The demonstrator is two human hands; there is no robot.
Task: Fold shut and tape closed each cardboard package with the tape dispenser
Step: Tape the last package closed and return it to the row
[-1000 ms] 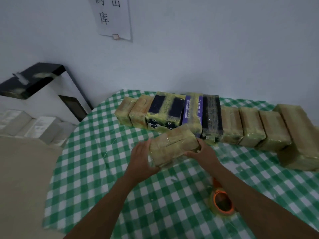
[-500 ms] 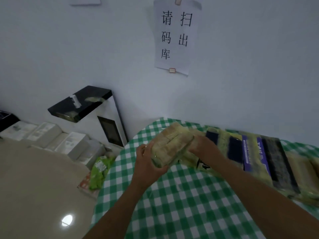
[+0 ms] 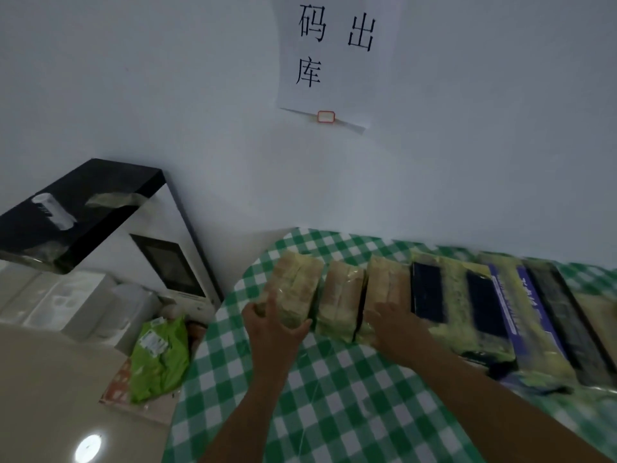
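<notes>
Glossy tape-wrapped cardboard package [image 3: 297,289]; smooth checked tablecloth [image 3: 334,396]; matt paper sign [image 3: 334,61].

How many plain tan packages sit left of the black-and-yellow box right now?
3. The left hand grips the leftmost package, the middle package stands beside it, the right hand rests on the third package. Others may sit off-frame right.

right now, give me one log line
left hand grips end package | right hand rests on third package | both on checked tablecloth

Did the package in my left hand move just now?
Yes. The package went from in front of the black-and-yellow box to the row's left end.
</notes>
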